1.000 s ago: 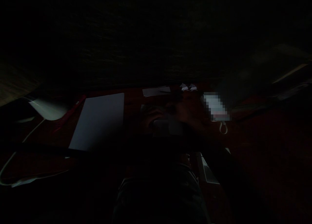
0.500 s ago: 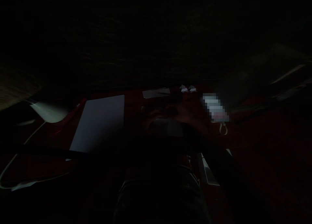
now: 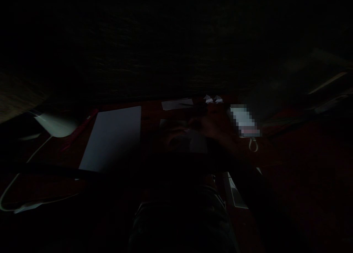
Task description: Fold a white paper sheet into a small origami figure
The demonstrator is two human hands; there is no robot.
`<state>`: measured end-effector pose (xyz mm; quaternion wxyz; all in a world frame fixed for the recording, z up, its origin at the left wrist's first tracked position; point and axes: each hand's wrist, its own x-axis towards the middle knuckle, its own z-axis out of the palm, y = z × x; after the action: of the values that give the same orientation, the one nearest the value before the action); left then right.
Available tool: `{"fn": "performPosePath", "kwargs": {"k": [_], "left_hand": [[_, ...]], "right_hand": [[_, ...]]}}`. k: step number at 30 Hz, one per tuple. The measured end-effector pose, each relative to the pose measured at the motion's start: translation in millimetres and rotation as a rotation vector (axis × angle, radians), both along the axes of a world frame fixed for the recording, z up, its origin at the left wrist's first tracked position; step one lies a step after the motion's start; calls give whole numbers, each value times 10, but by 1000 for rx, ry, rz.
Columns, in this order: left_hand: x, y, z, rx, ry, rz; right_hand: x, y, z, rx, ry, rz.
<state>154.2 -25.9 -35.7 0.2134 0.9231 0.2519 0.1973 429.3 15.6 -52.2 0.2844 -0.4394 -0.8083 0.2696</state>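
In deep shadow, both my hands are close together over a pale sheet of paper (image 3: 198, 142) in the middle of the table. My left hand (image 3: 173, 136) has its fingers curled at the sheet's left upper edge. From the right, my right hand (image 3: 206, 126) reaches in, fingers drawn together at the upper edge of the same sheet. The darkness blurs the exact finger contact. Another pale piece of paper (image 3: 168, 123) lies just behind my left hand.
A large white sheet (image 3: 116, 135) lies to the left, beside a red strip (image 3: 79, 130) and a white lamp-like object (image 3: 56, 125) with a cord. Behind are a paper slip (image 3: 176, 104) and two small folded papers (image 3: 208, 99). A pixelated phone-like object (image 3: 245, 120) lies right.
My left hand has shifted slightly down and its fingers have changed shape on the paper. More of the sheet and of the piece behind it shows. The other things stay put.
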Motion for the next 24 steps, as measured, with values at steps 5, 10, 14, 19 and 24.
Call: {"fn": "performPosePath", "kwargs": {"k": [5,10,14,19,24], "left_hand": [[-10,25,14,-11,11,-32],[2,41,15,19,-1,-62],[4,51,-4,33,-8,-64],[10,85,-64,57,-53,-107],[19,77,-57,32,-59,-103]], "right_hand": [[6,12,30,23,-2,-77],[22,-4,105,20,-27,-98],[17,-3,121,25,-60,-137],[19,8,102,31,-58,-143],[5,24,95,57,-40,-137]]}}
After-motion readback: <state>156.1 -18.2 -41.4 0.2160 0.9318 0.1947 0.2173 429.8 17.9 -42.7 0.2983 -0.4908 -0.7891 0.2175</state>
